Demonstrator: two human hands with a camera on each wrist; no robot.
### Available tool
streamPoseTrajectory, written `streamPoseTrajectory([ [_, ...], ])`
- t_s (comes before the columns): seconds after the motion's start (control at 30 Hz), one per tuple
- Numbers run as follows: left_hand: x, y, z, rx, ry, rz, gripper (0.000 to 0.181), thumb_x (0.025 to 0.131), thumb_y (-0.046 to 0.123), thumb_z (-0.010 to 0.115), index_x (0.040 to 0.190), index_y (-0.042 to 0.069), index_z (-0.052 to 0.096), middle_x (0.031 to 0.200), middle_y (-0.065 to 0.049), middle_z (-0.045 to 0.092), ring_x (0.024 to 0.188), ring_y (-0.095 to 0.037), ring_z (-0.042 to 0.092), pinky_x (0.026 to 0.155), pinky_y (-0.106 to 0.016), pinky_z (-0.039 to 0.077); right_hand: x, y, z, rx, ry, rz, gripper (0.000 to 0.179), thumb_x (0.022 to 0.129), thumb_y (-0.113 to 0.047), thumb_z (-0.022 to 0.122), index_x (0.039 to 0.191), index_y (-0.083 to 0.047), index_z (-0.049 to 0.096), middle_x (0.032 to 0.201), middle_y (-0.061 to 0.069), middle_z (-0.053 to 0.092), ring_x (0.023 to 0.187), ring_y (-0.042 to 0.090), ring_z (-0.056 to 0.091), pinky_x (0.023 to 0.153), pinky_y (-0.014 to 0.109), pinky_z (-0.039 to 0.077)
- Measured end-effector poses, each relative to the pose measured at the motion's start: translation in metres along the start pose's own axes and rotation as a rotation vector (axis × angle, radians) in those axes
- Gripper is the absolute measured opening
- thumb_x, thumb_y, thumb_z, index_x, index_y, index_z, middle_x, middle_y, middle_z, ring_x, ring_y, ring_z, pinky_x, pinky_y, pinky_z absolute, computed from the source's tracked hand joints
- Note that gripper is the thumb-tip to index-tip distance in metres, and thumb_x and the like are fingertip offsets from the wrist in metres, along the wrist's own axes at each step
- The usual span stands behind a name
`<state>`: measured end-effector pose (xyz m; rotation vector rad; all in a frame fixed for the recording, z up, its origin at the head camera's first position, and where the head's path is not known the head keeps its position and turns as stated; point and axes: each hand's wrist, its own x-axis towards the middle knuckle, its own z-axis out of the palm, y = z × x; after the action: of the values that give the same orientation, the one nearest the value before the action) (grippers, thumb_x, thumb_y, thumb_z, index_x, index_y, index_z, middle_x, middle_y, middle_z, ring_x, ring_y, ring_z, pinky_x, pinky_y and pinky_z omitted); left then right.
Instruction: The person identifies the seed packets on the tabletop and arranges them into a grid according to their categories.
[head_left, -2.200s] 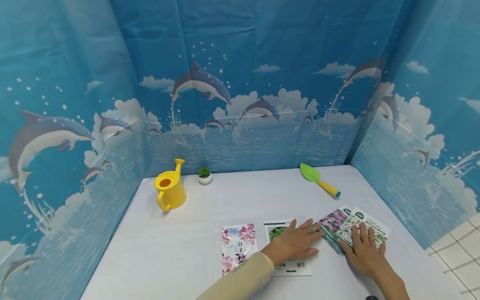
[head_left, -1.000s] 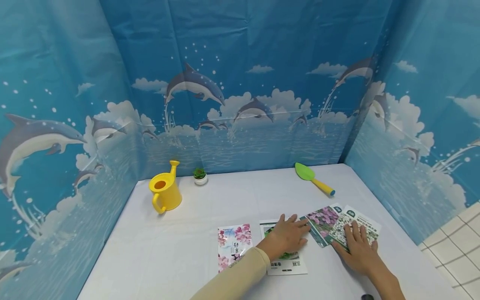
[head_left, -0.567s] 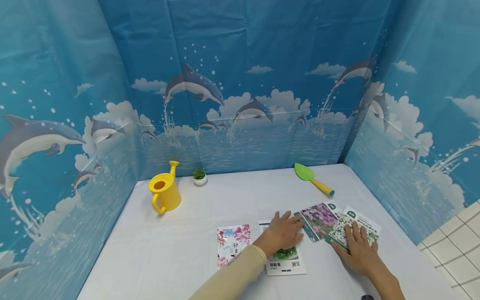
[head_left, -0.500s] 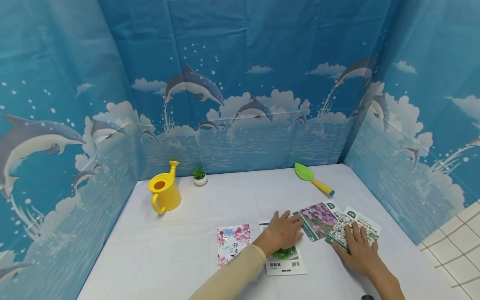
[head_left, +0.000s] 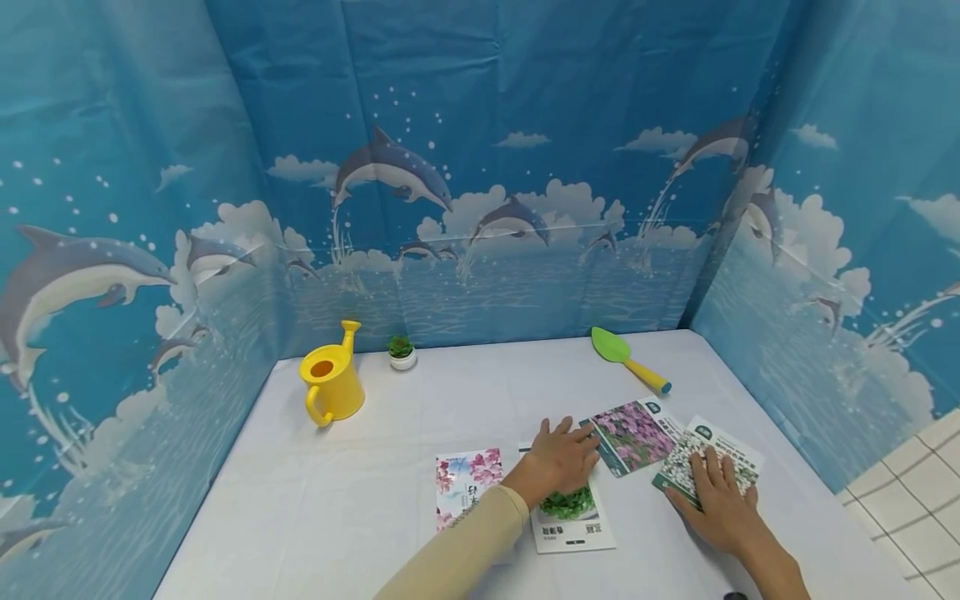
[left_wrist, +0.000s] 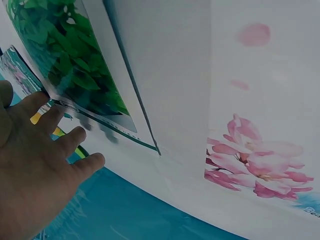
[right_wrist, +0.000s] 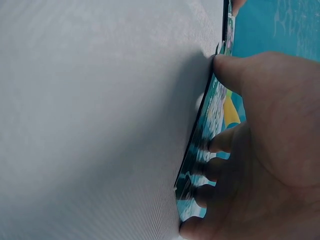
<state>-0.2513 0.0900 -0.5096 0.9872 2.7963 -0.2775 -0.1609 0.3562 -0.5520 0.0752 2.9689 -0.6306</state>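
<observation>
My left hand (head_left: 561, 457), with a beige sleeve behind it, lies spread over the upper part of a seed packet with green leaves (head_left: 568, 505). Its fingertips touch the left corner of a purple-flower seed packet (head_left: 633, 433). Under my right hand (head_left: 718, 504) is a white-flower seed packet (head_left: 678, 468), pressed by extended fingers. The purple packet's right edge lies beside the white one. A pink-blossom packet (head_left: 465, 483) sits left of the leafy one, partly covered by the sleeve. In the left wrist view the fingers are spread near the leafy packet (left_wrist: 65, 60).
A yellow watering can (head_left: 335, 385) and a small potted succulent (head_left: 402, 353) stand at the back left of the white-covered table (head_left: 360, 483). A green trowel with a yellow handle (head_left: 649, 377) lies at the back right. Dolphin-printed curtains (head_left: 480, 275) enclose the back and sides.
The purple-flower packet has slid left from beneath the white-flower packet, showing more of its picture. My left hand has moved left with it. The right hand stays on the white-flower packet.
</observation>
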Motion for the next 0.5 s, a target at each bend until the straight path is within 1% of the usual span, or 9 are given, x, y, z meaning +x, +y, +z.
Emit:
streamPoseTrajectory([
  [0.23,0.003,-0.005,-0.001,-0.036,-0.001,-0.008,0.054,0.118,0.050,0.018,0.170,0.042,0.031,0.177,0.020,0.023,0.165,-0.012,0.020,0.132,-0.041,0.023,0.000,0.000,-0.001,-0.011,-0.020,0.018,0.103,0.108,-0.060,0.054,0.159,0.023,0.019,0.164,0.049,0.002,0.152,0.070,-0.004,0.110,0.091,-0.004],
  [0.5,0.007,-0.013,0.003,-0.077,0.001,-0.013,0.055,0.118,0.049,0.017,0.170,0.040,0.031,0.178,0.018,0.022,0.165,-0.014,0.020,0.133,-0.042,0.023,0.000,-0.001,-0.001,-0.011,-0.024,0.017,0.103,0.108,-0.061,0.054,0.159,0.022,0.019,0.164,0.049,0.002,0.152,0.069,-0.003,0.111,0.090,-0.004],
])
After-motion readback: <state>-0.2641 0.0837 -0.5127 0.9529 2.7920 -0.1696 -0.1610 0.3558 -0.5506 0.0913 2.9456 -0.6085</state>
